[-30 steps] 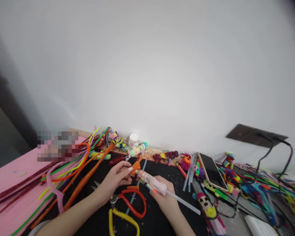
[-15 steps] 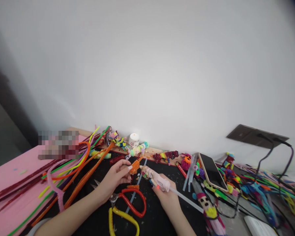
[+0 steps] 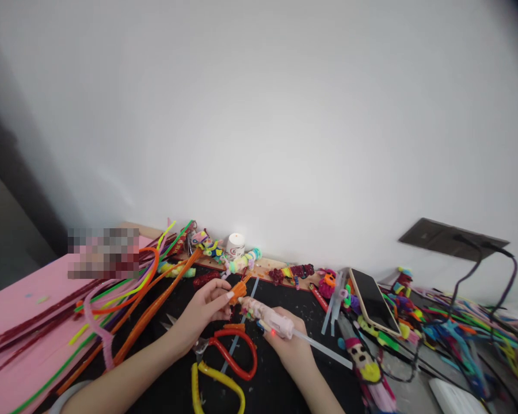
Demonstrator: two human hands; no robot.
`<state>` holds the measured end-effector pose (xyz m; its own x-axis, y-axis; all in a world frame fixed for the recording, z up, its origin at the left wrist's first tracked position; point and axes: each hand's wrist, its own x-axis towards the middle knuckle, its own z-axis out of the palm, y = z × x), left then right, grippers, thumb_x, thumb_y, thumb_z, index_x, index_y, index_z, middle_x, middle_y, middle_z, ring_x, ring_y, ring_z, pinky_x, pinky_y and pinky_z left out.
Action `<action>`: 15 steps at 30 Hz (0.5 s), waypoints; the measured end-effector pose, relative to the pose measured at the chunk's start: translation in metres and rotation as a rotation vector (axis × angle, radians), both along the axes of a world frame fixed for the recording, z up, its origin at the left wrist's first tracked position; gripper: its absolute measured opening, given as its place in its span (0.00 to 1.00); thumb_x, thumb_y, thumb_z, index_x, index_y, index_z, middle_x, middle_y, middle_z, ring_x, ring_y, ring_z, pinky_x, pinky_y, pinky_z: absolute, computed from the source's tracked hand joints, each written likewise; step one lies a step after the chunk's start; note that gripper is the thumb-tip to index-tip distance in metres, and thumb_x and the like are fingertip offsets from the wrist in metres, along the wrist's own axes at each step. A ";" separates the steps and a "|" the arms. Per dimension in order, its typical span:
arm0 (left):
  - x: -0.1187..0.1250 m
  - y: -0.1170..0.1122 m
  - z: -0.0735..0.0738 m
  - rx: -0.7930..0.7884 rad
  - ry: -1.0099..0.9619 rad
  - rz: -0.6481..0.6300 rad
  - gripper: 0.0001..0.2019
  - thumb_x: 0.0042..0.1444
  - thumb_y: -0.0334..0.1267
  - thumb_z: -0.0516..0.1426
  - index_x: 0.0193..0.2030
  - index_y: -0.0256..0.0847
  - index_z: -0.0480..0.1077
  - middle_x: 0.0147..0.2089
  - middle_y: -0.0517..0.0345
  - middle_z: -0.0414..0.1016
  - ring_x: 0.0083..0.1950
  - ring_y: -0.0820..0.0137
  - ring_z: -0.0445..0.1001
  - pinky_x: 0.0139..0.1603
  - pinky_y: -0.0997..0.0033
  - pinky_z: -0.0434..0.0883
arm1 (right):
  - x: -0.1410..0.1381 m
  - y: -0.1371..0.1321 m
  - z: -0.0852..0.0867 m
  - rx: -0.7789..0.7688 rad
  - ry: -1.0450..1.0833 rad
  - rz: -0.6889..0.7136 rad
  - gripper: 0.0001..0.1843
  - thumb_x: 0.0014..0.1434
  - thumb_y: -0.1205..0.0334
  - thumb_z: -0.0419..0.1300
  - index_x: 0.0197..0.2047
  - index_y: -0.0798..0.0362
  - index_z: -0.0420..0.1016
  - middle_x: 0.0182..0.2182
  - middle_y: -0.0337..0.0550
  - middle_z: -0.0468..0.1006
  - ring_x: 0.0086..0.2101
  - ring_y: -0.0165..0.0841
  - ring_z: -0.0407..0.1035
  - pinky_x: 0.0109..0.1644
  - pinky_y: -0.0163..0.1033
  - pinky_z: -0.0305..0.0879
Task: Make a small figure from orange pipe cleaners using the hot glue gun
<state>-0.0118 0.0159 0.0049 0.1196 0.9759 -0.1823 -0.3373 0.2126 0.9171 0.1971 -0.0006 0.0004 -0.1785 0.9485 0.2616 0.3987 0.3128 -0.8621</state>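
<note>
My left hand (image 3: 201, 315) pinches a small orange pipe-cleaner piece (image 3: 238, 291) over a black mat (image 3: 285, 379). My right hand (image 3: 287, 347) grips a pale pink hot glue gun (image 3: 267, 316) with a red light lit and a clear glue stick (image 3: 323, 348) sticking out of its back. The gun's nozzle points at the orange piece, close to it. Red-handled scissors (image 3: 235, 353) and yellow-handled scissors (image 3: 218, 388) lie on the mat just below both hands.
Long pipe cleaners (image 3: 125, 305) in several colours spread over a pink sheet (image 3: 21, 305) at left. Small finished figures (image 3: 242, 261) and a white tub (image 3: 235, 244) line the wall. A phone (image 3: 371, 299), more pipe cleaners (image 3: 449, 330) and cables (image 3: 479, 264) crowd the right.
The glue gun drew back a little to the right, then returned toward the orange piece. My left hand stayed almost still, pinching the piece.
</note>
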 end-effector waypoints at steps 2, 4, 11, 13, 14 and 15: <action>0.000 0.001 -0.001 0.002 -0.006 -0.004 0.15 0.47 0.43 0.64 0.37 0.40 0.66 0.24 0.66 0.69 0.25 0.77 0.68 0.30 0.76 0.70 | 0.000 0.000 -0.001 -0.006 -0.003 -0.014 0.04 0.48 0.67 0.61 0.24 0.54 0.70 0.19 0.35 0.69 0.22 0.28 0.61 0.25 0.32 0.57; 0.000 0.001 -0.001 0.004 -0.008 -0.006 0.15 0.47 0.43 0.64 0.37 0.40 0.65 0.24 0.66 0.69 0.25 0.77 0.68 0.30 0.76 0.70 | 0.001 0.000 -0.001 -0.002 -0.010 -0.029 0.05 0.48 0.67 0.61 0.23 0.54 0.69 0.19 0.35 0.69 0.22 0.29 0.61 0.25 0.33 0.57; -0.001 -0.001 0.001 -0.005 0.000 -0.006 0.15 0.47 0.43 0.64 0.37 0.40 0.66 0.25 0.66 0.69 0.26 0.76 0.67 0.30 0.75 0.70 | 0.003 0.002 -0.001 -0.002 -0.037 -0.081 0.02 0.47 0.67 0.59 0.25 0.54 0.71 0.21 0.37 0.71 0.23 0.30 0.63 0.26 0.33 0.59; 0.000 -0.001 0.002 -0.004 -0.006 0.004 0.16 0.46 0.43 0.64 0.37 0.39 0.66 0.25 0.66 0.68 0.26 0.76 0.67 0.30 0.74 0.70 | 0.004 0.002 -0.001 0.001 -0.031 -0.105 0.01 0.46 0.67 0.59 0.25 0.54 0.71 0.21 0.37 0.72 0.23 0.31 0.63 0.27 0.34 0.60; 0.000 -0.001 0.003 -0.003 -0.006 0.009 0.15 0.46 0.43 0.64 0.37 0.39 0.66 0.25 0.66 0.68 0.26 0.76 0.67 0.30 0.74 0.70 | 0.004 0.002 -0.001 0.003 -0.024 -0.114 0.01 0.46 0.67 0.59 0.24 0.54 0.71 0.21 0.37 0.71 0.23 0.31 0.63 0.27 0.34 0.61; 0.000 -0.001 0.003 -0.002 -0.006 0.013 0.15 0.46 0.43 0.64 0.37 0.39 0.66 0.25 0.66 0.68 0.26 0.76 0.67 0.30 0.74 0.70 | 0.005 0.002 0.000 0.002 -0.016 -0.120 0.02 0.46 0.67 0.59 0.24 0.54 0.70 0.20 0.37 0.71 0.22 0.31 0.63 0.27 0.34 0.61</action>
<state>-0.0121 0.0149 0.0081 0.1077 0.9771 -0.1836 -0.3455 0.2100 0.9146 0.2017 0.0012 0.0001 -0.0678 0.9627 0.2620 0.4469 0.2641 -0.8547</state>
